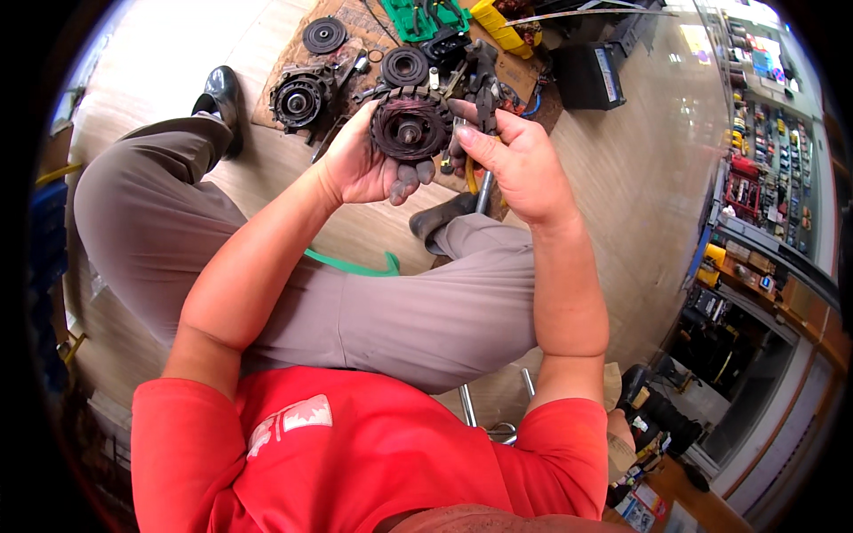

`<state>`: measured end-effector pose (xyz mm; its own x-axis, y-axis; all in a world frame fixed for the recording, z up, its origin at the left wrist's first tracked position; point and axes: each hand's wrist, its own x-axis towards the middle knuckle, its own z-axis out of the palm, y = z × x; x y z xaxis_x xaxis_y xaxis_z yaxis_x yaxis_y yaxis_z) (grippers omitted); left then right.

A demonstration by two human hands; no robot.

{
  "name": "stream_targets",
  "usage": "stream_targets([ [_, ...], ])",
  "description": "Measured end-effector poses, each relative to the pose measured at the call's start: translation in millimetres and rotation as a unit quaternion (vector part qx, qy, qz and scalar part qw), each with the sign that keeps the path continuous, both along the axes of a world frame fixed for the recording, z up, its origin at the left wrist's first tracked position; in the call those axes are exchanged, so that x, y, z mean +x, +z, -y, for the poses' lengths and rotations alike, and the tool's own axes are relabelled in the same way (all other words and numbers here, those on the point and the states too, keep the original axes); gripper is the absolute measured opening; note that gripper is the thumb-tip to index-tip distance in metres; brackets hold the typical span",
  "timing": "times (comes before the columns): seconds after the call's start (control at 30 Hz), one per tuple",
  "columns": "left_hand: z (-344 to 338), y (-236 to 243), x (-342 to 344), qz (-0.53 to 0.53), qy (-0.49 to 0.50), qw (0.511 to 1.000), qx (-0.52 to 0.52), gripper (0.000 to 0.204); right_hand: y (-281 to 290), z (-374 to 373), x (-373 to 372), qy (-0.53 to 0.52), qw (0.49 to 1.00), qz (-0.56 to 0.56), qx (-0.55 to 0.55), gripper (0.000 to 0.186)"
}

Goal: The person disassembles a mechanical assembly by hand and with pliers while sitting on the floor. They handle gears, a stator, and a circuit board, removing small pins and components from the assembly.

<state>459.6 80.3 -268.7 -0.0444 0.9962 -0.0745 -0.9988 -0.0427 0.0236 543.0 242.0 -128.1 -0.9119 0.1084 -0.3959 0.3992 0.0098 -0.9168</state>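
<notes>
A round, dark armature (410, 130) with toothed edges, reddish windings and a central shaft stub rests in my left hand (362, 164). My left fingers curl beneath it, their tips blackened with grime. Close to its right side, my right hand (515, 160) is closed with thumb and forefinger around a dark metal tool that looks like pliers (486, 102). The tool's lower part is hidden by my hand. Just below the right hand's fingers, a silver rod (485, 191) slants down by my shoe.
On the stained cardboard (271, 89) ahead lie an open motor housing (300, 100), a grooved pulley (324, 35) and a black ring-shaped part (404, 67). Beyond are a green tray (418, 18) and a yellow container (502, 27). A black box (586, 75) stands to the right.
</notes>
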Motion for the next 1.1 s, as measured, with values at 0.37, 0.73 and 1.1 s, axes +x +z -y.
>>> stream_targets([
  [0.37,-3.6,-4.8,0.2,-0.016,0.008,1.000,-0.005,0.080,-18.9,-10.3,-1.8,-0.009,0.999,0.028,0.020,0.033],
  [0.73,-1.0,-9.8,0.0,-0.004,0.003,1.000,0.010,0.077,-11.8,-5.2,-6.1,-0.018,0.999,0.044,0.025,0.026],
  [1.1,-8.4,11.9,6.1,-0.054,0.078,0.993,-0.067,0.059,-32.5,-8.8,-5.5,-0.039,0.995,0.041,0.086,0.024],
])
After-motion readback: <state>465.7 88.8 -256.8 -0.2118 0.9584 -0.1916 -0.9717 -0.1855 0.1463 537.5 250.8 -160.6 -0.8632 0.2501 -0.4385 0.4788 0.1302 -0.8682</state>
